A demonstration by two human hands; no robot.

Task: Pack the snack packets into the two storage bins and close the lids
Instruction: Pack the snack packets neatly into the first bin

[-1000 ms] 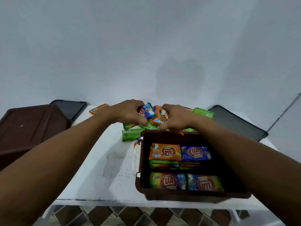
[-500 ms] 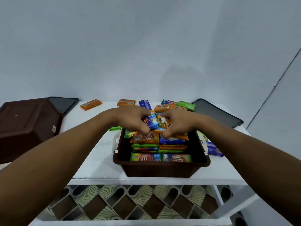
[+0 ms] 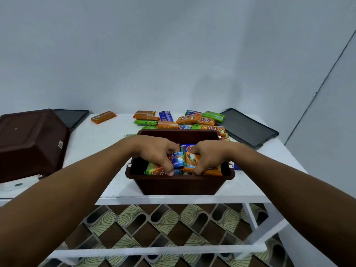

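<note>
Snack packets (image 3: 179,160) had moved from the surface (image 3: 100,147) down into the brown bin (image 3: 179,185). Left hand (image 3: 157,151) and right hand (image 3: 209,157) curled their fingers (image 3: 167,167) tight around them. More packets (image 3: 187,119) waited behind.

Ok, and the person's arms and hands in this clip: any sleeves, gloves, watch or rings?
Nothing worn shows. Both forearms are bare right to the frame edges, with no sleeve cuff in view. The left hand and right hand are ungloved, and no watch, bracelet or ring shows on the wrists or the visible fingers.
</note>
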